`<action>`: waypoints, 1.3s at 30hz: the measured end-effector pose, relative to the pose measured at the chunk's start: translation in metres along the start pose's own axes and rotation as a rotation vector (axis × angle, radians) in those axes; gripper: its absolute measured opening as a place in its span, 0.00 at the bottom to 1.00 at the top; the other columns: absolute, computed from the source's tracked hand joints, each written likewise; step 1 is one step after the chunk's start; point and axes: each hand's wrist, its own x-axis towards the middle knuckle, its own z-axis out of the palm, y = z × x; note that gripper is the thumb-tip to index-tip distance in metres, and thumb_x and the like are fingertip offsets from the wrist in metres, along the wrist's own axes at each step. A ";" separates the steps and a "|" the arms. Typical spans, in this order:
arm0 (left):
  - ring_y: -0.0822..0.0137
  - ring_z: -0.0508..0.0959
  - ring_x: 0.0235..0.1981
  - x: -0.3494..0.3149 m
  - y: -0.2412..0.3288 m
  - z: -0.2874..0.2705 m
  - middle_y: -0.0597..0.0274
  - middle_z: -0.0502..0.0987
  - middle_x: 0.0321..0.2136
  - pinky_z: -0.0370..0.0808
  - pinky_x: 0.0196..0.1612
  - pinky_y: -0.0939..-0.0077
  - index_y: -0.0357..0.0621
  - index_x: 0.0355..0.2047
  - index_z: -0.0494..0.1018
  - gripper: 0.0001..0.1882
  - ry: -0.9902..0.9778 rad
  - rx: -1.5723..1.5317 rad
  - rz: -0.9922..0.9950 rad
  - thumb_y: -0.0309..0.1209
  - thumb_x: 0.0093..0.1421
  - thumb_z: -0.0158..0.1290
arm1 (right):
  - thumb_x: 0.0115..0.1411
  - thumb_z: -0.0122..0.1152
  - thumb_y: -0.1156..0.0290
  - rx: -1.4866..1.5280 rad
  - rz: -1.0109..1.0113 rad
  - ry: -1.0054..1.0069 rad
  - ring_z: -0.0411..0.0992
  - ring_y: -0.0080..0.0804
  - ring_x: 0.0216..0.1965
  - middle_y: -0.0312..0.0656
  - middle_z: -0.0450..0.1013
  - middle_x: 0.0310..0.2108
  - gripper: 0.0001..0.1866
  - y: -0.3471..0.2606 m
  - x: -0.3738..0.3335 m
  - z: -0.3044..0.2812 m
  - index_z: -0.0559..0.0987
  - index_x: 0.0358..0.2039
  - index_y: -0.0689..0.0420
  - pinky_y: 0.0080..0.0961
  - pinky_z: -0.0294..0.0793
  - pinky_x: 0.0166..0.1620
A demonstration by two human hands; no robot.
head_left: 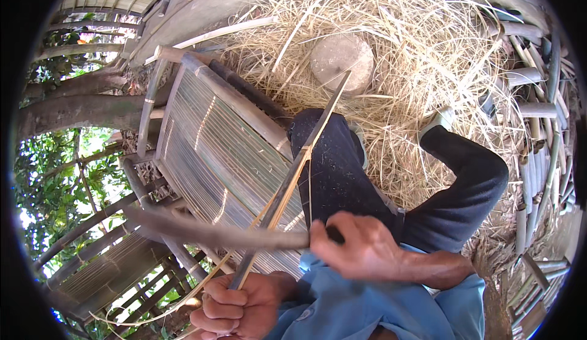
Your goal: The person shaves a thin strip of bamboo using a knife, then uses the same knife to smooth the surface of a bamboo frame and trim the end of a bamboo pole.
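My left hand (229,306), low in the view, is closed around the near end of a long split bamboo strip (284,187). The strip slants up and away across my left thigh toward a round wooden block (341,62). Thin pale slivers (304,160) peel along its edge, and some curl down past my left hand. My right hand (354,245) is clenched on a long, dark, curved blade like a machete (214,233), which is smeared by motion. The blade points left and crosses over the strip just above my left hand. The right fingers hide its handle.
A slatted bamboo bench (214,132) stands on my left. Pale shavings (416,53) cover the ground ahead, around the block. Bamboo poles (532,175) are stacked at the right. A railing (92,224) and leaves lie beyond the bench. My legs (333,169) stretch forward.
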 end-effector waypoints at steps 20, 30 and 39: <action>0.77 0.50 0.16 0.007 -0.021 0.015 0.73 0.55 0.19 0.50 0.20 0.79 0.51 0.28 0.60 0.25 0.050 0.012 0.044 0.55 0.75 0.34 | 0.60 0.63 0.70 -0.201 0.572 -0.205 0.75 0.42 0.19 0.49 0.72 0.25 0.08 0.081 0.003 0.020 0.77 0.38 0.58 0.37 0.76 0.19; 0.79 0.51 0.16 0.015 -0.030 0.013 0.75 0.53 0.20 0.49 0.18 0.82 0.51 0.27 0.58 0.21 -0.003 -0.090 0.016 0.45 0.77 0.38 | 0.67 0.51 0.71 -0.166 0.619 -0.199 0.75 0.50 0.19 0.53 0.71 0.24 0.06 0.231 -0.070 0.101 0.66 0.42 0.54 0.37 0.77 0.19; 0.78 0.51 0.15 0.036 -0.042 0.014 0.74 0.54 0.20 0.51 0.17 0.81 0.51 0.27 0.59 0.21 0.111 0.096 0.106 0.45 0.77 0.37 | 0.66 0.50 0.69 -0.216 0.870 -0.282 0.79 0.61 0.31 0.59 0.78 0.29 0.16 0.331 -0.117 0.123 0.69 0.54 0.53 0.56 0.77 0.39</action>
